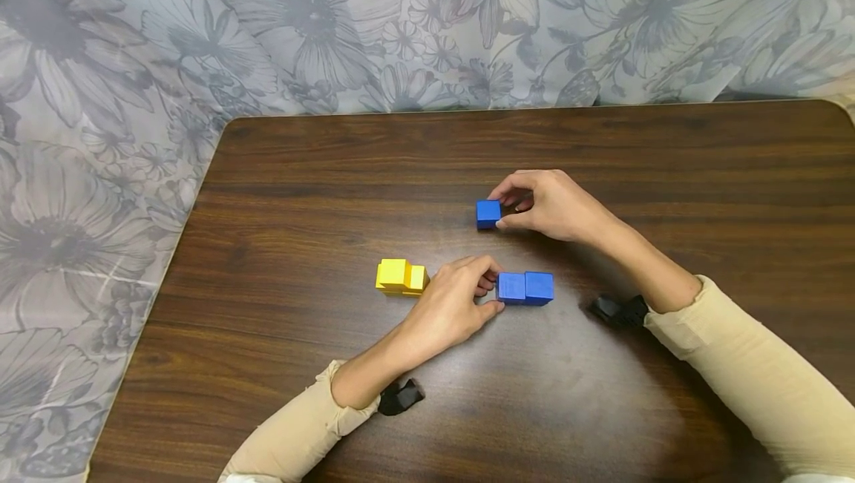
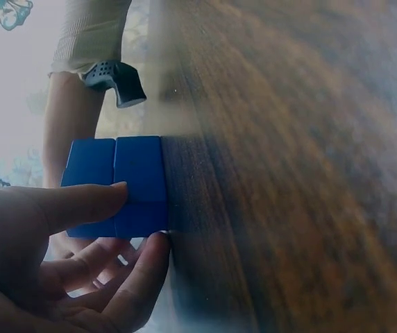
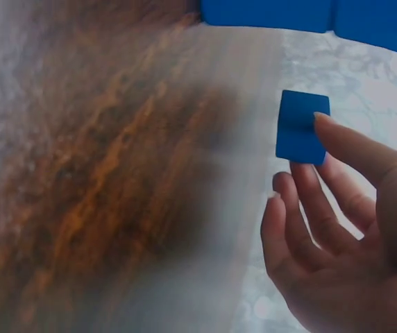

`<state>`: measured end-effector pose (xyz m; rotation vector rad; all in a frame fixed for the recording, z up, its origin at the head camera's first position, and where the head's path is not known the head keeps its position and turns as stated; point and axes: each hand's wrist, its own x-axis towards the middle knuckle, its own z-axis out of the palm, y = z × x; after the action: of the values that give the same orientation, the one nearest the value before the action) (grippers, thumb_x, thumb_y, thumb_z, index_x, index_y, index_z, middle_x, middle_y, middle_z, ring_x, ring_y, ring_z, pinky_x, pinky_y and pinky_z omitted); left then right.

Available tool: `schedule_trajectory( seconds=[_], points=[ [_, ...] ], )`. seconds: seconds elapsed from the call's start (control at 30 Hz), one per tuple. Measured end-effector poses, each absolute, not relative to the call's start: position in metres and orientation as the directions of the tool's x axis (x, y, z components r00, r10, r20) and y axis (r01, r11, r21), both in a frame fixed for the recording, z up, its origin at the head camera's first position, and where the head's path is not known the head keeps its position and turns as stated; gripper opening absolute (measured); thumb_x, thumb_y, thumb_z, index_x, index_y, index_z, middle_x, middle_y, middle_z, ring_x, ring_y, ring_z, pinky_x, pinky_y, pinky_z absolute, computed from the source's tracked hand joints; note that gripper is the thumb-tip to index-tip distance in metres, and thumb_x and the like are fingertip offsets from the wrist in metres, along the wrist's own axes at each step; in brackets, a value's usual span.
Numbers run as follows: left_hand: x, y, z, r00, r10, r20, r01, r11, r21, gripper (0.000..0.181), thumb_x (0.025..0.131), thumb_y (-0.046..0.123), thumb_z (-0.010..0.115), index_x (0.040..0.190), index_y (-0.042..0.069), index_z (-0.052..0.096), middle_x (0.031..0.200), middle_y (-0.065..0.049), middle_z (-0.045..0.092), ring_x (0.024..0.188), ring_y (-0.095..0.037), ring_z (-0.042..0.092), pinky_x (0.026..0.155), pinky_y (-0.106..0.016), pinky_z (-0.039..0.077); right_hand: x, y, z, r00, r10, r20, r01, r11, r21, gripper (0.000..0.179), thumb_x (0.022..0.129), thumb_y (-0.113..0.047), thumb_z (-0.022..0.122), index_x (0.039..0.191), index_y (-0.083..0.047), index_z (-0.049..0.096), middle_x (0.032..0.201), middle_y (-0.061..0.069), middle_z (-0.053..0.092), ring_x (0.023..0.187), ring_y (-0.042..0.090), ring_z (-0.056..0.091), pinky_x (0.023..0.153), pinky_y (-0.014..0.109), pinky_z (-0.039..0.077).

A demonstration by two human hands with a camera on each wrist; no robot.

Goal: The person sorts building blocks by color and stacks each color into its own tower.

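My right hand (image 1: 557, 205) pinches a single blue cube (image 1: 488, 214) between thumb and fingertips. In the right wrist view this cube (image 3: 302, 126) shows against the patterned backdrop, seemingly held above the tabletop. Nearer the front, my left hand (image 1: 457, 297) grips a group of blue cubes (image 1: 525, 288) by its left end. The left wrist view shows the thumb on the near face of these cubes (image 2: 139, 163) and fingers on the far side; they stand two high. A cluster of yellow cubes (image 1: 395, 274) sits just left of the left hand, one raised on top.
The dark wood-grain table (image 1: 320, 186) carries everything. A floral sheet (image 1: 314, 30) hangs behind it and along its left side. Black wrist devices (image 1: 399, 398) stick out below both forearms, close to the table surface.
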<state>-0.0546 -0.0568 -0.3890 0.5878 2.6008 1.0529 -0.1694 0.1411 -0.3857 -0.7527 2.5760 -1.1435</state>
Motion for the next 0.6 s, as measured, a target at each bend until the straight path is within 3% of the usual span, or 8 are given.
schedule_trajectory(
  seconds=[0.4, 0.6],
  points=[
    [-0.054, -0.057, -0.389, -0.885, 0.455, -0.097, 0.269, 0.669, 0.693, 0.031, 0.084, 0.016, 0.082, 0.111, 0.010, 0.067, 0.105, 0.000, 0.068, 0.089, -0.006, 0.065, 0.077, -0.013, 0.051, -0.148, 0.155, -0.367, -0.861, -0.508, 0.019, -0.344, 0.553, -0.759, 0.029, 0.079, -0.011, 0.085, 0.105, -0.012, 0.073, 0.100, -0.001, 0.070, 0.094, 0.016, 0.066, 0.084, 0.030, 0.056],
    [-0.055, -0.057, -0.389, -0.883, 0.456, -0.110, 0.262, 0.673, 0.692, 0.030, 0.084, 0.017, 0.081, 0.110, 0.011, 0.066, 0.106, 0.000, 0.068, 0.090, -0.006, 0.065, 0.078, -0.014, 0.051, -0.137, 0.161, -0.362, -0.848, -0.526, 0.067, -0.395, 0.543, -0.741, 0.030, 0.078, -0.009, 0.085, 0.104, -0.014, 0.073, 0.098, -0.005, 0.070, 0.090, 0.014, 0.066, 0.085, 0.031, 0.056]
  ],
)
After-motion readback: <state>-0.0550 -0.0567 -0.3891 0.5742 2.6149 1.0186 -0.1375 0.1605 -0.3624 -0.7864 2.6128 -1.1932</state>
